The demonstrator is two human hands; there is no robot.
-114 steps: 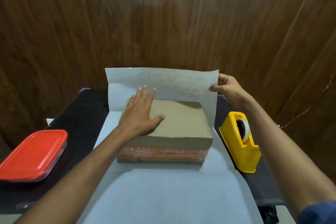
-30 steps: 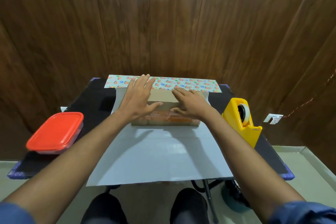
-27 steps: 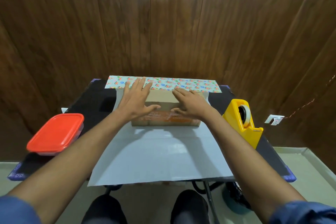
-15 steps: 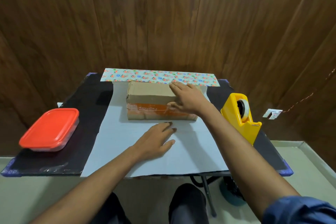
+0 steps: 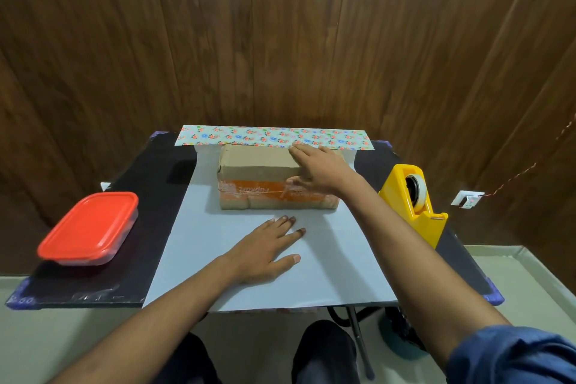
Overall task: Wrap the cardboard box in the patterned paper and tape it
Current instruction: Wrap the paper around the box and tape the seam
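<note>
Wood-panel wall behind, black table (image 5: 93,287) in front. Patterned paper (image 5: 265,262) lies white side up, its far edge folded over at 12 o'clock showing floral print. Cardboard box (image 5: 258,178) sits on the paper toward 12, unwrapped. Right hand (image 5: 321,171) rests flat on the box top, grip open; left hand (image 5: 265,252) flat on the paper at 6 of the box, grip open. Yellow tape dispenser (image 5: 414,206) at 3, untouched; red-lidded container (image 5: 88,227) at 9. Early stage: wrapping, end folds and taping all remain.
</note>
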